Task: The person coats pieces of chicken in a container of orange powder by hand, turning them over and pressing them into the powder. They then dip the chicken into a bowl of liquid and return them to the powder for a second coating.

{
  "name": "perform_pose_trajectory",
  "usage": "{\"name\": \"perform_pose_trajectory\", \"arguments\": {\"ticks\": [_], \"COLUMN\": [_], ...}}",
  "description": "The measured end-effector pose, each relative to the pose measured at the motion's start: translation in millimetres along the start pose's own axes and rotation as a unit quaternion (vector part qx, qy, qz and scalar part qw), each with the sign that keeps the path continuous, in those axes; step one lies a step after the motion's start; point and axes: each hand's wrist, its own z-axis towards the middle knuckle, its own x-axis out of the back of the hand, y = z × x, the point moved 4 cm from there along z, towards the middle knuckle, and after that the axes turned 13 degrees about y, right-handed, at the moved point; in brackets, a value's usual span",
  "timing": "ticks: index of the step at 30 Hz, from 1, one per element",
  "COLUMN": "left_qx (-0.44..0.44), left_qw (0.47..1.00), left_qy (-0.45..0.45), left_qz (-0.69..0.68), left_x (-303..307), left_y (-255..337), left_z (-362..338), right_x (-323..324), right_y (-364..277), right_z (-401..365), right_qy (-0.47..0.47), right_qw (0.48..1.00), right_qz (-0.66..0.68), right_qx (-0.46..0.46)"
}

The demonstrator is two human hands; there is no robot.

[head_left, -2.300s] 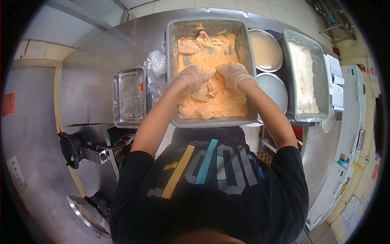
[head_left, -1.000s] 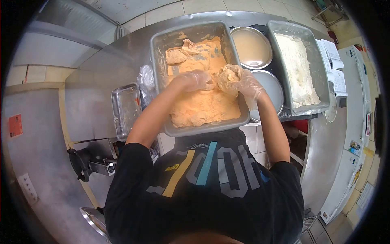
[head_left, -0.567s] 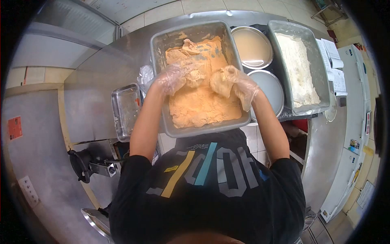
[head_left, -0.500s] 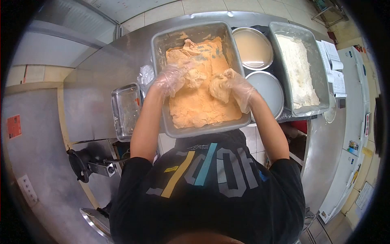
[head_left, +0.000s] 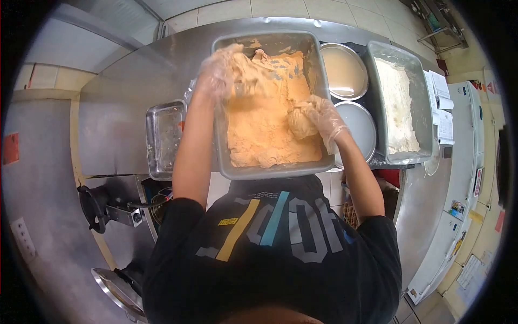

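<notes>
A deep grey tub [head_left: 222, 156] in front of me holds orange breading flour [head_left: 264, 129], with clumps along its near side. My left hand [head_left: 216, 75], in a clear plastic glove, is raised at the tub's left wall. It is closed on a floppy, flour-coated piece of meat [head_left: 247, 75], blurred by motion. My right hand [head_left: 325, 117], gloved too, is over the tub's right side, with its fingers closed around a second coated piece of meat [head_left: 301, 123] close to the flour. More coated meat [head_left: 261, 56] lies at the far end of the tub.
Right of the tub stand a round pan of tan liquid [head_left: 341, 70] and a round pan of whitish liquid [head_left: 357, 129]. Beyond them is a second tub [head_left: 379, 108] with pale flour. An empty-looking metal tray [head_left: 156, 140] sits left on the steel counter [head_left: 116, 119].
My left hand has moved up and to the left, lifting its piece of meat off the flour. The right hand has shifted slightly to the right with its piece.
</notes>
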Motion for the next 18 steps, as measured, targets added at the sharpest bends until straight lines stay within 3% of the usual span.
{"name": "perform_pose_trajectory", "arguments": {"ticks": [2, 4, 6, 7, 9, 11, 12, 14, 17, 18], "left_qx": [-0.008, -0.019, -0.052, -0.08, 0.073, 0.265, 0.248, 0.211, 0.172, 0.163], "left_qw": [0.999, 0.986, 0.971, 0.971, 0.979, 0.958, 0.961, 0.961, 0.984, 0.985], "left_qy": [0.032, 0.092, 0.122, 0.123, -0.034, -0.109, -0.121, -0.146, -0.051, -0.027], "left_qz": [-0.01, 0.137, 0.198, 0.187, 0.19, 0.013, -0.028, -0.107, 0.016, 0.049], "left_x": [6.5, -16.9, -16.1, -13.4, -22.4, -42.9, -43.4, -38.8, -21.0, -15.8], "left_y": [-4.4, 8.5, -9.4, -19.5, -46.8, -67.4, -77.2, -99.9, -101.1, -104.5], "left_z": [30.9, 5.4, 2.4, -2.9, -40.1, -80.5, -77.9, -67.9, -64.4, -60.0], "right_x": [2.4, 4.2, 7.1, 7.1, -6.4, -25.4, -35.7, -54.5, -50.3, -47.6], "right_y": [-18.2, -32.9, -40.7, -45.8, -75.9, -90.3, -94.4, -95.7, -98.1, -88.1], "right_z": [-2.7, 0.0, 3.3, 7.2, -10.0, -22.3, -26.9, -37.9, -52.3, -45.3], "right_qy": [0.033, 0.074, 0.121, 0.174, 0.189, 0.163, 0.11, -0.001, 0.066, 0.115], "right_qw": [0.997, 0.991, 0.98, 0.98, 0.973, 0.971, 0.951, 0.822, 0.842, 0.894], "right_qz": [0.062, 0.115, 0.159, 0.074, 0.059, 0.012, -0.128, -0.392, -0.318, -0.255], "right_qx": [-0.014, -0.005, 0.021, 0.065, 0.119, 0.172, 0.26, 0.413, 0.431, 0.349]}}
